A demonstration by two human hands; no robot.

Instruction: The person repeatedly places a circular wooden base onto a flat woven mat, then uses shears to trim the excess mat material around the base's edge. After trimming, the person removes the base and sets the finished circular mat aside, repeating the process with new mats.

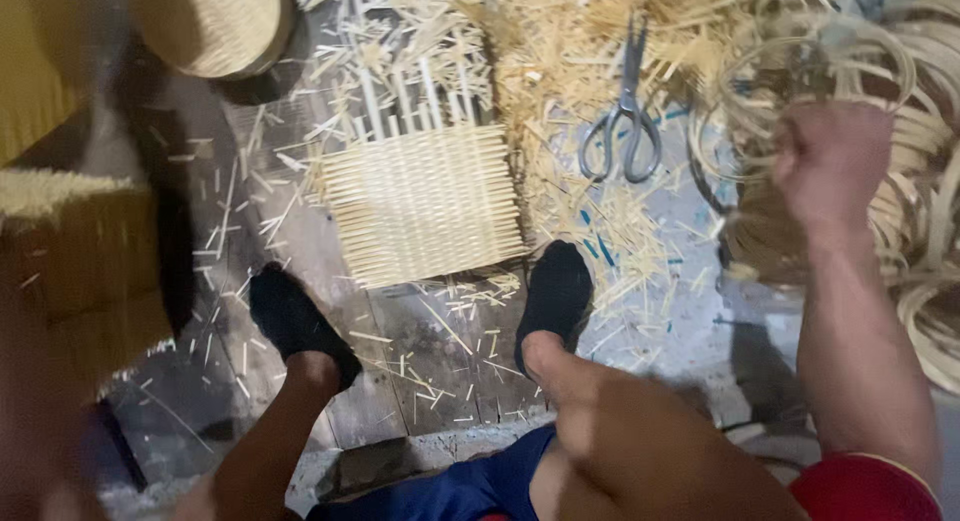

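Note:
My right hand (832, 161) is closed in a fist at the upper right, gripping thin strands of a coil of rattan strips (900, 231) that loops around and under it. My left hand does not show; a blurred brown shape at the lower left edge may be that arm. On the floor between my two feet in black socks (556, 291) lies a partly woven rattan panel (425, 206), with loose upright stakes sticking out of its far edge.
Steel scissors (624, 131) lie among straw-coloured offcuts beyond the panel. A round woven basket (215, 21) sits at the top left and a boxy woven piece (70, 251) at the left. Cut bits litter the wooden planks (420, 361).

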